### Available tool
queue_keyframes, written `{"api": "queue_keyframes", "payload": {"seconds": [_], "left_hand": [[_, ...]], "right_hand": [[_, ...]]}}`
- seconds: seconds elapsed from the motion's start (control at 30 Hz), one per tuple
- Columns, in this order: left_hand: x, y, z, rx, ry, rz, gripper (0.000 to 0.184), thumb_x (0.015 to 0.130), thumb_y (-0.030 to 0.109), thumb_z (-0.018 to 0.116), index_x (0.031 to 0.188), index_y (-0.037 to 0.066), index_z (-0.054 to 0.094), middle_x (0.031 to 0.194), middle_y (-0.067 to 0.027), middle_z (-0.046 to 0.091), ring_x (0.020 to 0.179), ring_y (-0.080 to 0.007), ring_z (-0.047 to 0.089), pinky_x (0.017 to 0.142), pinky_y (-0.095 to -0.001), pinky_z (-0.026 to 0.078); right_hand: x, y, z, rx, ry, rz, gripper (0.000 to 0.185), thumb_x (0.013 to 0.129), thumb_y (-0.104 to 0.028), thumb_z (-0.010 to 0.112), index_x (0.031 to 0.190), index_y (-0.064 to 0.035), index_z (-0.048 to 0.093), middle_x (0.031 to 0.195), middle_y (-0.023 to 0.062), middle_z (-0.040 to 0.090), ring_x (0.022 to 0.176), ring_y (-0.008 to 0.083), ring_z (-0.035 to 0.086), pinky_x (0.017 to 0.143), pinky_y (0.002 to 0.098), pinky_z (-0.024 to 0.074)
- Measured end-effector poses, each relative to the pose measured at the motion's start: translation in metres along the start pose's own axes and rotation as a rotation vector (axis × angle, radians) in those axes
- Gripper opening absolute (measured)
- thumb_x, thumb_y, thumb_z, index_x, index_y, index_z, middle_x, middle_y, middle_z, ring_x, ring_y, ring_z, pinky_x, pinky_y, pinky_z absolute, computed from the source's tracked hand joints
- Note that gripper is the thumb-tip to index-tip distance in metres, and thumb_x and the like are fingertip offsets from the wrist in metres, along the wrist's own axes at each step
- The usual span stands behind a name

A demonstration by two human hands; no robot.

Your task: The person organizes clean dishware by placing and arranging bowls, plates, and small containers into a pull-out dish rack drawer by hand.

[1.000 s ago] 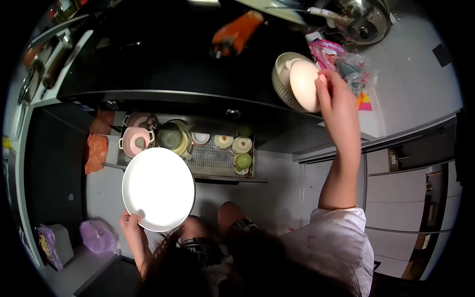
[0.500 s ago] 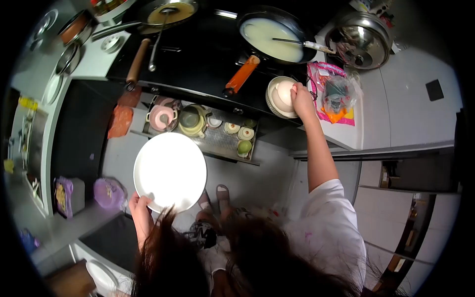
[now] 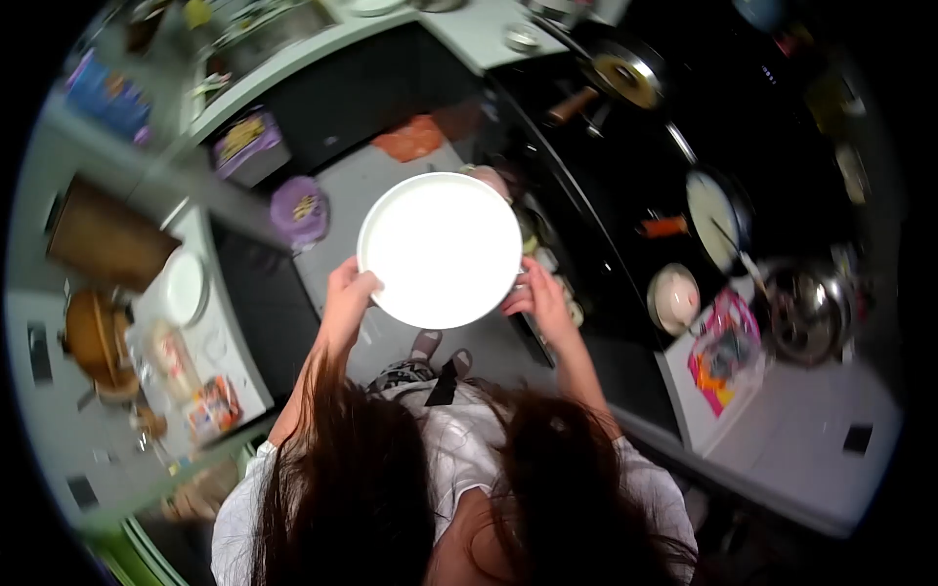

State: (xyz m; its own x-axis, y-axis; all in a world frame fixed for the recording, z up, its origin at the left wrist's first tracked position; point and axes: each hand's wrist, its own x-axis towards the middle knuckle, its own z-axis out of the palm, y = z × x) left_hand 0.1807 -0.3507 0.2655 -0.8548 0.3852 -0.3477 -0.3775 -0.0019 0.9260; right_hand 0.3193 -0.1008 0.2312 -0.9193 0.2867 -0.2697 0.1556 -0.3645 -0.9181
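Note:
A large white plate (image 3: 440, 250), overexposed and bare, is held level in front of my body above the floor. My left hand (image 3: 346, 301) grips its lower left rim, thumb on top. At the right rim, my right hand (image 3: 543, 301) has its fingers curled against the edge; some fingertips are hidden beneath. To the right, a pale bowl (image 3: 659, 296) with a round pinkish piece in it stands on the stove's edge, apart from both hands.
A pan of pale liquid (image 3: 711, 217) and a second frying pan (image 3: 625, 73) sit on the black stove (image 3: 606, 161). A plastic packet (image 3: 723, 356) lies beside it. Left are a counter (image 3: 234, 352) with a stacked plate (image 3: 185, 288), and a purple basin (image 3: 283, 217) on the floor.
My right hand has left the bowl by the stove and come to the plate's right rim. My view has turned left, and the plate is now in front of me between both hands.

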Motion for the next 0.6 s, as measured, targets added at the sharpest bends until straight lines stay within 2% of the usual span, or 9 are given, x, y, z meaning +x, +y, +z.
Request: {"api": "queue_keyframes", "payload": {"seconds": [0.07,0.1,0.13,0.2,0.3,0.43,0.47,0.53,0.6], "left_hand": [[-0.012,-0.004,-0.024,0.042,0.001,0.095,0.044,0.070,0.003,0.048,0.112,-0.009,0.049,0.085,-0.0130,0.063,0.072,-0.0174,0.062,0.062,-0.0281,0.050],[-0.022,-0.002,-0.029,0.021,0.070,0.095,0.042,0.070,0.003,0.048,0.110,-0.008,0.051,0.084,-0.0108,0.062,0.070,-0.0150,0.061,0.061,-0.0258,0.049],[-0.031,0.000,-0.038,-0.002,0.135,0.096,0.039,0.070,0.004,0.048,0.107,-0.008,0.053,0.083,-0.0087,0.062,0.069,-0.0127,0.060,0.061,-0.0236,0.048],[-0.045,-0.003,-0.063,0.000,0.209,0.098,0.044,0.072,0.003,0.047,0.114,-0.008,0.049,0.082,-0.0105,0.063,0.068,-0.0153,0.062,0.056,-0.0253,0.049],[-0.060,-0.007,-0.097,0.009,0.319,0.110,0.046,0.074,0.003,0.046,0.118,-0.009,0.046,0.082,-0.0119,0.063,0.066,-0.0169,0.063,0.053,-0.0265,0.051],[-0.069,-0.024,-0.145,-0.072,0.471,0.108,0.045,0.075,0.005,0.044,0.117,-0.009,0.046,0.081,-0.0138,0.063,0.064,-0.0177,0.063,0.051,-0.0282,0.051],[-0.067,-0.028,-0.163,-0.032,0.496,0.088,0.044,0.075,0.005,0.043,0.116,-0.010,0.047,0.081,-0.0144,0.063,0.063,-0.0181,0.063,0.050,-0.0285,0.051],[-0.064,-0.030,-0.202,0.055,0.553,0.044,0.043,0.076,0.007,0.042,0.115,-0.010,0.048,0.080,-0.0156,0.063,0.062,-0.0189,0.063,0.049,-0.0293,0.051],[-0.063,-0.021,-0.240,0.226,0.627,-0.056,0.033,0.078,0.009,0.042,0.101,-0.010,0.054,0.071,-0.0164,0.062,0.055,-0.0198,0.061,0.046,-0.0306,0.048]], "right_hand": [[0.013,0.012,0.045,0.019,-0.060,-0.046,0.048,0.095,-0.033,0.041,0.126,0.0023,0.038,0.102,0.0090,0.056,0.082,0.0116,0.056,0.066,0.0229,0.0469],[0.018,0.012,0.067,-0.019,-0.086,-0.055,0.049,0.094,-0.033,0.043,0.127,0.0026,0.037,0.107,0.0100,0.056,0.088,0.0118,0.056,0.069,0.0233,0.0472],[0.019,0.004,0.089,-0.017,-0.096,-0.046,0.042,0.092,-0.027,0.045,0.122,0.0026,0.041,0.098,0.0113,0.059,0.078,0.0134,0.059,0.059,0.0239,0.0484],[0.033,0.009,0.101,-0.146,-0.257,0.103,0.035,0.089,-0.019,0.044,0.116,0.0029,0.042,0.084,0.0126,0.060,0.057,0.0144,0.058,0.044,0.0243,0.0453],[0.048,0.017,0.139,-0.330,-0.348,0.140,0.032,0.087,-0.012,0.041,0.114,0.0051,0.034,0.068,0.0126,0.056,0.039,0.0159,0.050,0.034,0.0268,0.0411],[0.072,0.022,0.203,-0.623,-0.440,0.125,0.035,0.086,-0.010,0.035,0.118,0.0026,0.027,0.062,0.0112,0.052,0.037,0.0145,0.047,0.031,0.0283,0.0364],[0.083,0.028,0.222,-0.661,-0.480,0.128,0.035,0.086,-0.008,0.033,0.118,0.0029,0.027,0.061,0.0112,0.052,0.035,0.0151,0.047,0.031,0.0290,0.0378],[0.108,0.044,0.262,-0.588,-0.532,0.162,0.035,0.085,-0.006,0.032,0.118,0.0033,0.028,0.061,0.0127,0.054,0.035,0.0164,0.048,0.032,0.0301,0.0404],[0.134,0.057,0.310,-0.628,-0.611,0.156,0.035,0.084,-0.007,0.032,0.118,0.0044,0.029,0.064,0.0132,0.054,0.036,0.0159,0.048,0.032,0.0285,0.0408]]}}
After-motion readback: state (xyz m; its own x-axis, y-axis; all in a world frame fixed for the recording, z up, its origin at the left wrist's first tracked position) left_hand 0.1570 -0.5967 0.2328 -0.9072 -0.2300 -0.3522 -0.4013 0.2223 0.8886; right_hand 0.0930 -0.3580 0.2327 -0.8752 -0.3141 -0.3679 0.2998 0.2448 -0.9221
